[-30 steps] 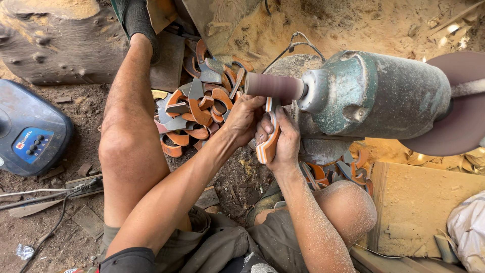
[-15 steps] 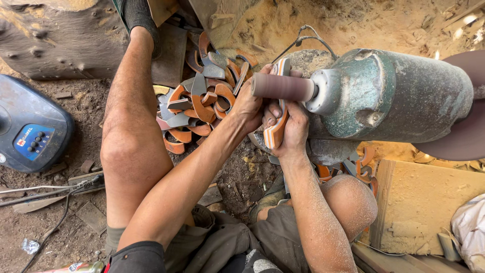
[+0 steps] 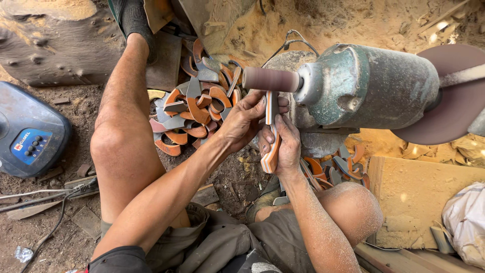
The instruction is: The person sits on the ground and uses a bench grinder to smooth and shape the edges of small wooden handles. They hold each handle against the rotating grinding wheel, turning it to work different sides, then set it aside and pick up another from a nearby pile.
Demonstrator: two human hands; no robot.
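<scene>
Head view: I see both hands holding a striped handle up to a sanding drum.

Nearest me, my right hand [image 3: 283, 146] has its fingers clamped round the lower part of the orange-and-pale handle [image 3: 271, 132]; my left hand [image 3: 243, 121] pinches its upper part, fingers closed on it. The handle's top end sits just under the sanding drum [image 3: 271, 79] of the green motor [image 3: 371, 86]. Beyond lies a pile of orange and grey curved pieces [image 3: 194, 108].

A pile of cut pieces [image 3: 194, 108] lies left of the motor [image 3: 371, 88], the drum [image 3: 270, 79] between them.
</scene>
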